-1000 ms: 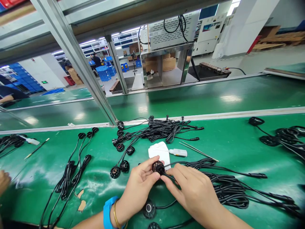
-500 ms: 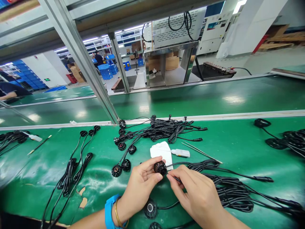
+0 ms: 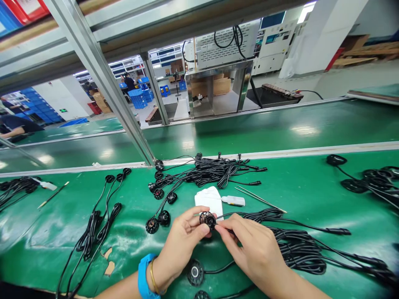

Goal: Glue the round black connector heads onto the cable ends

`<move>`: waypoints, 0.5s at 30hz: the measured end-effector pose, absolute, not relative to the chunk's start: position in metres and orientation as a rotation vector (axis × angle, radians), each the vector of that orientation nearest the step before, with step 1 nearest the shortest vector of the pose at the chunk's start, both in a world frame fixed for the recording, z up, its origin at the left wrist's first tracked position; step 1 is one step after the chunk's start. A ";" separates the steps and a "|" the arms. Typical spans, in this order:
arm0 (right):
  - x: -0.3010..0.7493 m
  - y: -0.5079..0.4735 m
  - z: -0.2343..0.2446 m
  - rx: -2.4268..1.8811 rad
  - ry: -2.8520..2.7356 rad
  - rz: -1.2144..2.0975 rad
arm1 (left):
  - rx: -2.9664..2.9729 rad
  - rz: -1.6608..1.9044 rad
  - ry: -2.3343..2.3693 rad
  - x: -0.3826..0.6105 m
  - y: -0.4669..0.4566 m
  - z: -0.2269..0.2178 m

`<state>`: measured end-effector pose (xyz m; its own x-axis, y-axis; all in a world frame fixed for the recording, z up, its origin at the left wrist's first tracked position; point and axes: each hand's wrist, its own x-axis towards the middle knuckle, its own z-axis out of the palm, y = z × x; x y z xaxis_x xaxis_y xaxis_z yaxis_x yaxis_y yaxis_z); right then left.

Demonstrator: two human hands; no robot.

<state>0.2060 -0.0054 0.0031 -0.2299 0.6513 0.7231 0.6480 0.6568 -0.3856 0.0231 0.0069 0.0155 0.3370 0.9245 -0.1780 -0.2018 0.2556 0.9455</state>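
My left hand [image 3: 183,234] is closed around a round black ribbed housing [image 3: 206,219], tilted so its open face with a central ring shows. Against the housing's right rim my right hand [image 3: 249,238] pinches a thin black rod-like piece; most of it is hidden in the fingers, so its kind is unclear. Behind the housing a white cloth [image 3: 209,198] lies flat, with a small white dropper bottle [image 3: 234,201] beside it. A black cable [image 3: 222,216] runs right from near the housing. Below my hands lies another round black housing [image 3: 195,272] on its cable.
Coiled black cables [image 3: 301,249] lie to the right, with metal tweezers [image 3: 260,199] behind them. A heap of cables with round heads [image 3: 212,170] sits at the back. More bundles [image 3: 90,232] lie left, near a thin brush-like stick [image 3: 53,195]. A metal post [image 3: 102,79] rises behind.
The housing has turned in my left hand, and its open face now shows more. My right fingertips have shifted slightly left along its rim. The camera view has tilted a little.
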 end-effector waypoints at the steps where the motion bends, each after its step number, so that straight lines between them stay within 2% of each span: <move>1: 0.207 -0.005 0.003 -1.005 -1.925 0.071 | 1.021 0.925 0.899 0.022 0.007 0.016; 6: 0.210 -0.005 0.002 -1.003 -1.830 0.331 | 1.019 0.940 0.885 0.018 0.007 0.019; 15: 0.205 -0.004 0.002 -0.955 -1.882 0.210 | 0.928 0.974 0.865 0.019 0.005 0.021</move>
